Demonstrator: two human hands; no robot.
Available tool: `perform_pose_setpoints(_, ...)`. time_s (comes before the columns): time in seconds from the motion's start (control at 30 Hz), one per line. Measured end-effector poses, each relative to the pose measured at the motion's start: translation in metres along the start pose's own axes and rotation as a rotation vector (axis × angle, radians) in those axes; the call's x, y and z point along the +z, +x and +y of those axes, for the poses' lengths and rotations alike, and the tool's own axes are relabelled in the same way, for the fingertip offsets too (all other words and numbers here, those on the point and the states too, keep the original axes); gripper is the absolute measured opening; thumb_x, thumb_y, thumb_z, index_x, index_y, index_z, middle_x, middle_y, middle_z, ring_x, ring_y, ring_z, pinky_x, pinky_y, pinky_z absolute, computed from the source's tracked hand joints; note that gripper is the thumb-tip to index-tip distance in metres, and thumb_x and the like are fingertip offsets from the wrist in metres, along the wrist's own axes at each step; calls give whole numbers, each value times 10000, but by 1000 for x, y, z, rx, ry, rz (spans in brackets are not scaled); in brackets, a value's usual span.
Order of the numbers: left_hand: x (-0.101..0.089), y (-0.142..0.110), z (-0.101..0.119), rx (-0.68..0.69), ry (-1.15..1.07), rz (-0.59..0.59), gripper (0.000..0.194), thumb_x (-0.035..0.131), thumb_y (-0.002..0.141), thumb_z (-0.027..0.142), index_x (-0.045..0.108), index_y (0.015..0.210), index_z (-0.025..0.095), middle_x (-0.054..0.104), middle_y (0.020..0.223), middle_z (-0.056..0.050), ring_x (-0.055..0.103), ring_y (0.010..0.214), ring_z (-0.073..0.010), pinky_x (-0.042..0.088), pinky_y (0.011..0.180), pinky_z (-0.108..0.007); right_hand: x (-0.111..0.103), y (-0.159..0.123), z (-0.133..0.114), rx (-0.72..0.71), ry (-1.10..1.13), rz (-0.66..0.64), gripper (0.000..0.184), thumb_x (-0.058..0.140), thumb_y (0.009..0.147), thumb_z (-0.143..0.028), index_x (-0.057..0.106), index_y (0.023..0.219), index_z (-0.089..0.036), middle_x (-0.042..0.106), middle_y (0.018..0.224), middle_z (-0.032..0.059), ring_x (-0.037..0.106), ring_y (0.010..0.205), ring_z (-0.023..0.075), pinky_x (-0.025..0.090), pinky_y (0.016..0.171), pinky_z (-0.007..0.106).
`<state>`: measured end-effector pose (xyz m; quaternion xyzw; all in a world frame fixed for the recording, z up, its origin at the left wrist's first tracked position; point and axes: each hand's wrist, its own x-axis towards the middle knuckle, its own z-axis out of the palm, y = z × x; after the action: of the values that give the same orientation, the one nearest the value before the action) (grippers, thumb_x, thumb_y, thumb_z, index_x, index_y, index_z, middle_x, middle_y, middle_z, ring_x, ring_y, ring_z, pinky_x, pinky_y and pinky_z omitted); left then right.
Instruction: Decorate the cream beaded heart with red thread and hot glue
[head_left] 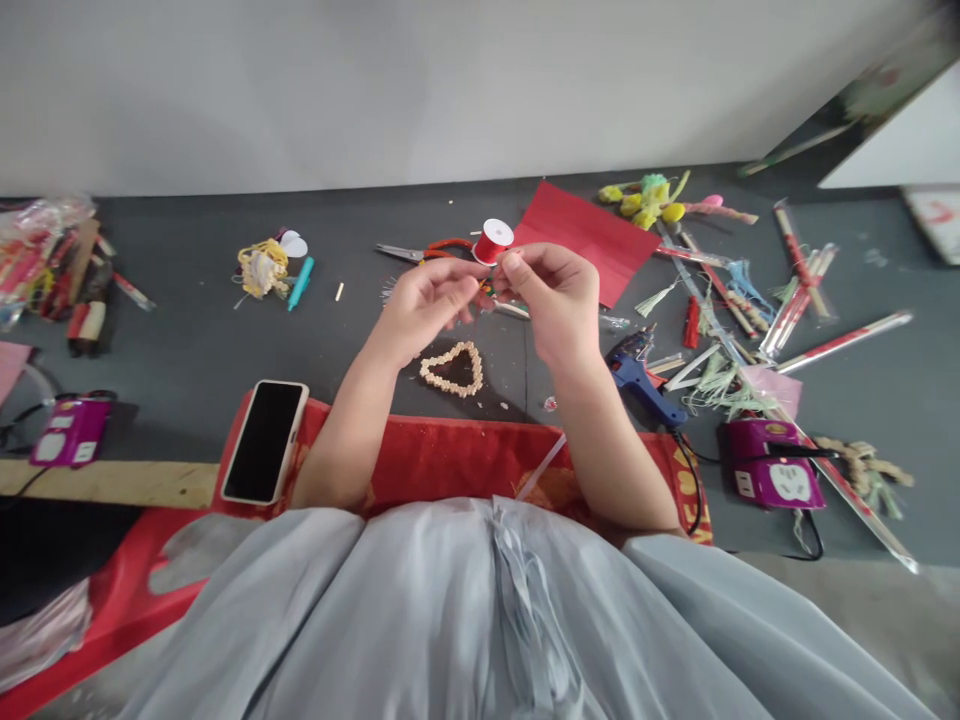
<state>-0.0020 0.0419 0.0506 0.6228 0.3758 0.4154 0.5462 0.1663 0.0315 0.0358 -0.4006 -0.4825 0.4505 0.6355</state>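
My left hand [433, 305] is closed in a pinch, its thumb and index fingertips meeting over the middle of the table. Close by on its right, my right hand [553, 290] also pinches, thumb against forefinger. Between the two hands shows a small green and orange piece [486, 287], too small to name and partly covered by fingers. Just behind the hands stands a spool of red thread [493, 241], with orange-handled scissors [420, 252] to its left. A heart-shaped outline of pale beads or short pieces [452, 369] lies below my hands.
A red paper sheet [577, 235] lies behind my right hand. To the right are a blue glue gun [645, 380], a purple power socket [772, 465] and scattered wrapped sticks and tassels. A phone [265, 442] rests on the red cloth [450, 460] at the table's front left.
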Motion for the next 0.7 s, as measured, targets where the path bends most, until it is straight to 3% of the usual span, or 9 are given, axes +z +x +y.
perform_pose_setpoints(0.1,4,-1,-1,-51,59,-77,466,865,756,516,756,1048,170,779,796,-42,747,767,-169,528,671,-245,-5,3,2,-22,22,11,380,784,803,-610,717,826,-236,689,773,-9,673,691,103,592,642,251)
perform_pose_setpoints(0.27,4,-2,0,-18,185,-57,311,769,848,450,807,924,152,800,781,-64,738,777,-165,520,697,-251,-31,15,8,-41,63,61,296,751,867,-555,714,888,-263,722,881,5,717,793,124,586,638,242)
perform_pose_setpoints(0.43,-7,-2,2,-6,312,-42,223,737,849,361,819,891,158,809,781,-64,747,779,-172,537,726,-260,-63,28,10,31,155,191,216,744,878,-476,697,911,-268,734,981,3,733,935,141,610,762,258)
perform_pose_setpoints(0.57,-18,0,2,-42,400,-54,195,724,825,308,822,920,169,810,788,-49,740,746,-168,533,682,-256,-70,32,10,104,294,264,89,697,921,-352,689,890,-268,733,949,-24,727,920,101,603,799,223)
perform_pose_setpoints(0.7,-30,1,1,-48,469,-62,160,709,820,274,814,889,175,808,795,-36,746,776,-170,552,740,-271,-73,35,13,161,403,342,132,632,962,-332,658,855,-260,723,881,-37,734,891,93,619,821,232)
